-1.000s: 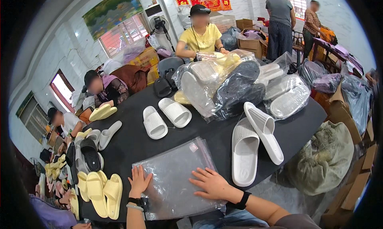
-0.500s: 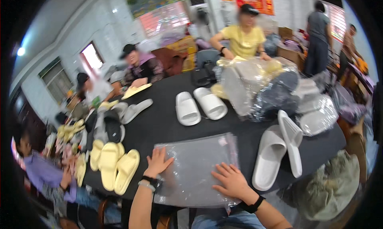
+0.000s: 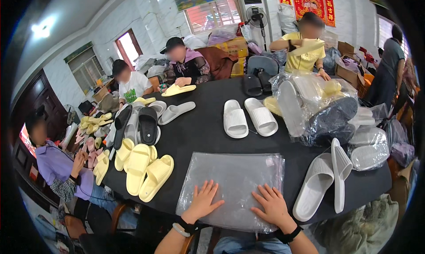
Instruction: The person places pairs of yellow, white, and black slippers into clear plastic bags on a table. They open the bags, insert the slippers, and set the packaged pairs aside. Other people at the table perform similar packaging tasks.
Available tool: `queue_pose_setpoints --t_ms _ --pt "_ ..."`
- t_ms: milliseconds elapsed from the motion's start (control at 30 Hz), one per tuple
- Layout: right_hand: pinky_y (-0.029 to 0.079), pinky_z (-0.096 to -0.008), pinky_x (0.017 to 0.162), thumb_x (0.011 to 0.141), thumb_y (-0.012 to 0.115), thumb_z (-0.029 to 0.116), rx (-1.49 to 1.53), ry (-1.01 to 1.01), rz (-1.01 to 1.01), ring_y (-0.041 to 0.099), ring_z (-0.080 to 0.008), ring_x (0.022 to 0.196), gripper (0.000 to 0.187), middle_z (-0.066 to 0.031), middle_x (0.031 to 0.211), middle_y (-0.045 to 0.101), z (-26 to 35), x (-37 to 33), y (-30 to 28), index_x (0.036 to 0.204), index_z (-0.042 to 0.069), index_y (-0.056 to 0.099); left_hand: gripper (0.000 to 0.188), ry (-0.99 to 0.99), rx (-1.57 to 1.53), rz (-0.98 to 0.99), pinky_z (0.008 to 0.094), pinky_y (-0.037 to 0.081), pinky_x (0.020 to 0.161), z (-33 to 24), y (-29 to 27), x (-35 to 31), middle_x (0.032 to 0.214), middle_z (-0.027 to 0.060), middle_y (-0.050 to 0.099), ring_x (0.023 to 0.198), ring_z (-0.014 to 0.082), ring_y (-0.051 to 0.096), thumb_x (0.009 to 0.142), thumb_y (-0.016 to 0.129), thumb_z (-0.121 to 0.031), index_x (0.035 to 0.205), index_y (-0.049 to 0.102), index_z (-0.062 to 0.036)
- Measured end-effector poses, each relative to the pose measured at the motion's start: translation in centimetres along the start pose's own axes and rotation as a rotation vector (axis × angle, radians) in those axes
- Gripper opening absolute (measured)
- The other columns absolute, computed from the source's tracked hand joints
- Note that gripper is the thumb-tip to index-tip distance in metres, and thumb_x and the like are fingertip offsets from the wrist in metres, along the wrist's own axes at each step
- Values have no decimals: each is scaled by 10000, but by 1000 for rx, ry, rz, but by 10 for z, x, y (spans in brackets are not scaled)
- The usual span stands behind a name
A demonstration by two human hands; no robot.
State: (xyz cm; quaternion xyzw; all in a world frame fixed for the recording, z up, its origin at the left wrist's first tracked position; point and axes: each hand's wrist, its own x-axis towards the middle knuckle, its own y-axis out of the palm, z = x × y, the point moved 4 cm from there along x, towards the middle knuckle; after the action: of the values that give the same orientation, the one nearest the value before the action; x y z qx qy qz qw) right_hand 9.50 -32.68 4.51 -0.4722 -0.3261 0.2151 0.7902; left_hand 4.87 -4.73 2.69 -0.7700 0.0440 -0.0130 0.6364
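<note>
Plainly, both palms are down on a sheaf of clear plastic bags [image 3: 234,176], which lies flat at the near side of the black surface [image 3: 201,132], right in front of the wearer. The left grip [image 3: 202,203] rests on the left part of the sheaf, fingers fanned forward and thumb out toward the middle. The right grip [image 3: 271,204] is spread too, set closer to the right edge of the plastic. Neither pinches anything; a broad patch of plastic lies between them.

From where I stand, the sheaf's far edge shows beyond the fingertips, with black surface running from there to a pair of white slippers [image 3: 236,120]. On the left, a strip of surface parts the sheaf from some pale yellow slippers [image 3: 138,167]. The right side is tighter: larger white slippers [image 3: 315,185] lie just beside the lower right corner, one tipped on its side. Behind those sits a heap of bagged slippers [image 3: 330,114]. The sheaf's near edge comes to the rim by the wearer's lap; I can't tell whether it overhangs.
</note>
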Motion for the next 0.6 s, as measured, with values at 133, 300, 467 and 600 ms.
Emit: queue_pose_setpoints --t_ms 133,300,467,600 --pt "297 -493 1146 899 614 509 14 14 6 432 -336 1374 569 -149 1443 514 2 3 -1 1340 151 603 802 -92 -49 -104 579 127 1189 5 5 2 1583 208 303 1484 350 252 967 479 -584 1520 327 -22" --pt "278 -501 1152 897 622 499 26 44 -8 425 -352 1376 552 -156 1431 523 0 -1 2 1322 146 617 781 -116 66 -183 557 144 1195 -2 9 4 1579 169 332 1477 311 283 976 454 -577 1515 342 -24" --pt "322 -518 1106 820 733 320 92 -33 -44 488 -341 1312 486 -157 1384 550 -6 -8 4 1261 135 645 764 -104 97 -233 545 155 1196 -2 7 4 1567 151 363 1472 274 305 972 447 -571 1502 368 -26" --pt "355 -517 1066 714 779 121 110 -50 -157 531 -365 1241 536 -193 1340 558 6 -24 -36 1230 95 638 749 -113 86 -273 552 160 1191 0 8 0 1551 148 392 1464 264 324 968 459 -560 1488 393 -25"
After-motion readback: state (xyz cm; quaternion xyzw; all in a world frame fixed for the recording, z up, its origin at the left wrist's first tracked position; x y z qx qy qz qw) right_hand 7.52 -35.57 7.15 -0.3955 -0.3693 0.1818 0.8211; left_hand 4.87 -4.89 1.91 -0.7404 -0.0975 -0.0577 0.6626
